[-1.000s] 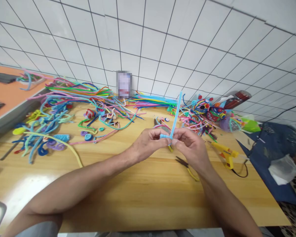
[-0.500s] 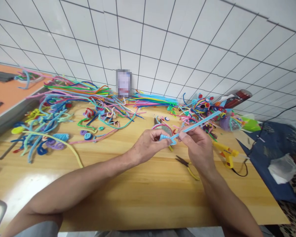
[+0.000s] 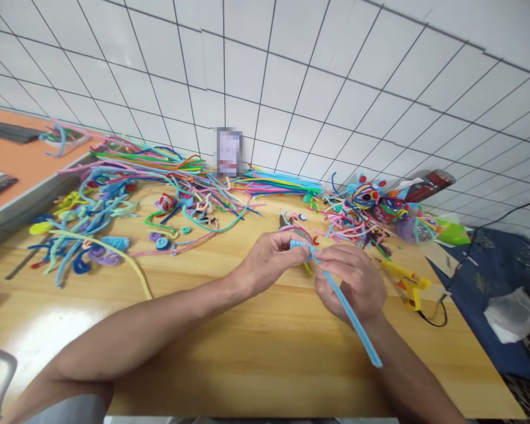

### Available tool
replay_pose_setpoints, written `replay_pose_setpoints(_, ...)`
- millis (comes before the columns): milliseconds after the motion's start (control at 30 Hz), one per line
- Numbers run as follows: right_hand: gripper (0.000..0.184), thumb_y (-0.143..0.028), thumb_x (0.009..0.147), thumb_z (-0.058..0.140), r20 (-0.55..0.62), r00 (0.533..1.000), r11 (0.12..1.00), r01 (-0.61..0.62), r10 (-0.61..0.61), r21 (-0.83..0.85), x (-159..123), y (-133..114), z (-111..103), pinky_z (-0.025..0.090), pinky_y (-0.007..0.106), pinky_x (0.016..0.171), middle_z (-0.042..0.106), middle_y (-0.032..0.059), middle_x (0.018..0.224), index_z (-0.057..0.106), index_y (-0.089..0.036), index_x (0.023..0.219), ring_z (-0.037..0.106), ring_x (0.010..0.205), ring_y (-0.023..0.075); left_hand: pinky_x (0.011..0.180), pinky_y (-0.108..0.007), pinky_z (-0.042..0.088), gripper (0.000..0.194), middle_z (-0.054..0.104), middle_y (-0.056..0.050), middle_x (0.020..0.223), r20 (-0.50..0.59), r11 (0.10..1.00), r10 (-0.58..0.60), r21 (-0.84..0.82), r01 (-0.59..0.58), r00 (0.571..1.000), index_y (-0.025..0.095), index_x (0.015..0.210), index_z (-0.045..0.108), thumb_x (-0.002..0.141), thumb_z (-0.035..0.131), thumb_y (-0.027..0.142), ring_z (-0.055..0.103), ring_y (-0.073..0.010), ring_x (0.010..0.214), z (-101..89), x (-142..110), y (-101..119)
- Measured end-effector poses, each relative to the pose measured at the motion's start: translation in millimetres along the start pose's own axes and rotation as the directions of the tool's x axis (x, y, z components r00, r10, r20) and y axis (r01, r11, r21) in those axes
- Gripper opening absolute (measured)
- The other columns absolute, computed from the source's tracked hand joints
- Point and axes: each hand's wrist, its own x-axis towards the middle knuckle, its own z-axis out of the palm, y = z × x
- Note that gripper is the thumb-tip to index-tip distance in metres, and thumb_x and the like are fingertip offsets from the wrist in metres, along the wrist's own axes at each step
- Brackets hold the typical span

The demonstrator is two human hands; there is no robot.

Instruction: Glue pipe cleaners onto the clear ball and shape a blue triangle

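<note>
My left hand (image 3: pixel 276 259) pinches a short coiled piece of light-blue pipe cleaner, its ridged turns showing above the thumb. From that coil a straight blue pipe cleaner (image 3: pixel 351 315) runs under the fingers of my right hand (image 3: pixel 351 277) and slants down to the right over the table. My right hand is closed on it close to the coil, its fingertips almost meeting those of my left. Behind my hands lies a pair of pliers with yellow handles (image 3: pixel 308 269), mostly covered. A second pair of pliers seen earlier is hidden under my right hand.
Loose pipe cleaners (image 3: pixel 150 159) lie along the tiled wall, with finished coils and shapes (image 3: pixel 115 242) at left. A phone-like device (image 3: pixel 228 153) leans on the wall. At right are a yellow glue gun (image 3: pixel 408 282) with its cord, colourful figures (image 3: pixel 366 194) and a dark-red can (image 3: pixel 433 184).
My right hand has turned over, swinging the pipe cleaner's free end from pointing up and right to pointing down and right. My left hand keeps its pinch on the coil.
</note>
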Motion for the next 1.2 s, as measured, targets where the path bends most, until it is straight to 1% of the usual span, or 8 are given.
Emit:
replay_pose_setpoints(167, 0.042, -0.010, 0.079, 0.076, 0.002, 0.998, 0.996, 0.056, -0.056, -0.071, -3, 3, 0, 0.067, 0.048, 0.088, 0.084, 0.0028, 0.108, 0.066, -0.036, 0.110, 0.081, 0.095, 0.0277, 0.085, -0.028, 0.049, 0.029, 0.074, -0.005, 0.095, 0.021, 0.996, -0.071, -0.056, 0.072, 0.997, 0.015, 0.086, 0.080, 0.077, 0.085, 0.043, 0.063, -0.0149, 0.085, -1.3, 0, 8)
replay_pose_setpoints(300, 0.040, -0.014, 0.079, 0.079, -0.021, 0.999, 0.997, 0.022, -0.023, -0.071, -9, 5, 2, 0.065, 0.050, 0.093, 0.083, 0.0023, 0.112, 0.065, -0.037, 0.108, 0.080, 0.099, 0.0285, 0.082, -0.029, 0.049, 0.037, 0.074, -0.005, 0.090, 0.041, 0.992, -0.093, -0.077, 0.096, 0.995, 0.016, 0.088, 0.081, 0.072, 0.089, 0.048, 0.063, -0.0159, 0.084, -1.7, 1, 11)
replay_pose_setpoints(500, 0.036, -0.015, 0.079, 0.078, -0.062, 0.995, 0.976, 0.067, -0.082, -0.209, -5, 5, 0, 0.064, 0.046, 0.087, 0.075, 0.0052, 0.116, 0.067, -0.036, 0.106, 0.076, 0.104, 0.0274, 0.076, -0.027, 0.050, 0.041, 0.072, -0.002, 0.080, 0.066, 0.990, -0.108, -0.081, 0.113, 0.992, 0.015, 0.083, 0.080, 0.068, 0.093, 0.051, 0.060, -0.0124, 0.073, -2.0, 2, 16)
replay_pose_setpoints(700, 0.035, -0.012, 0.078, 0.079, -0.060, 0.993, 0.979, 0.091, -0.104, -0.185, -5, 6, 1, 0.064, 0.045, 0.088, 0.072, 0.0058, 0.120, 0.070, -0.034, 0.104, 0.075, 0.104, 0.0273, 0.066, -0.025, 0.047, 0.038, 0.070, -0.002, 0.073, 0.035, 0.998, -0.066, -0.007, 0.066, 0.997, 0.014, 0.082, 0.081, 0.070, 0.092, 0.049, 0.057, -0.0115, 0.067, -0.6, 1, 21)
replay_pose_setpoints(867, 0.038, -0.014, 0.077, 0.080, -0.023, 0.997, 0.978, 0.066, -0.072, -0.196, -10, 9, 2, 0.064, 0.047, 0.090, 0.073, 0.0041, 0.121, 0.071, -0.037, 0.105, 0.076, 0.105, 0.0287, 0.068, -0.026, 0.049, 0.038, 0.072, -0.002, 0.075, 0.019, 0.996, -0.089, -0.018, 0.090, 0.996, 0.015, 0.078, 0.080, 0.066, 0.093, 0.049, 0.059, -0.0129, 0.070, -1.1, 1, 21)
replay_pose_setpoints(1033, 0.035, -0.010, 0.081, 0.077, -0.068, 0.991, 0.980, 0.103, -0.116, -0.172, -4, 10, 7, 0.063, 0.043, 0.091, 0.070, 0.0071, 0.120, 0.070, -0.032, 0.107, 0.074, 0.106, 0.0256, 0.071, -0.027, 0.049, 0.036, 0.074, -0.003, 0.079, -0.008, 0.994, -0.092, -0.057, 0.091, 0.996, 0.016, 0.079, 0.082, 0.067, 0.093, 0.048, 0.061, -0.0127, 0.071, -3.8, 1, 20)
replay_pose_setpoints(1133, 0.032, -0.007, 0.084, 0.073, -0.108, 0.994, 0.999, 0.016, -0.021, -0.041, 1, 10, 9, 0.062, 0.042, 0.090, 0.073, 0.0057, 0.112, 0.071, -0.031, 0.106, 0.074, 0.102, 0.0237, 0.073, -0.028, 0.050, 0.038, 0.076, -0.005, 0.081, -0.020, 0.989, -0.111, -0.098, 0.109, 0.994, 0.015, 0.080, 0.082, 0.064, 0.095, 0.048, 0.063, -0.0132, 0.071, -4.5, 1, 20)
replay_pose_setpoints(1200, 0.027, -0.009, 0.088, 0.070, -0.098, 0.977, 0.972, -0.173, 0.190, 0.158, 3, 9, 8, 0.060, 0.040, 0.087, 0.075, 0.0035, 0.103, 0.072, -0.030, 0.104, 0.074, 0.096, 0.0226, 0.073, -0.029, 0.051, 0.041, 0.077, -0.005, 0.080, -0.034, 0.987, -0.118, -0.110, 0.114, 0.992, 0.015, 0.080, 0.082, 0.063, 0.096, 0.050, 0.064, -0.0138, 0.071, -4.7, 2, 19)
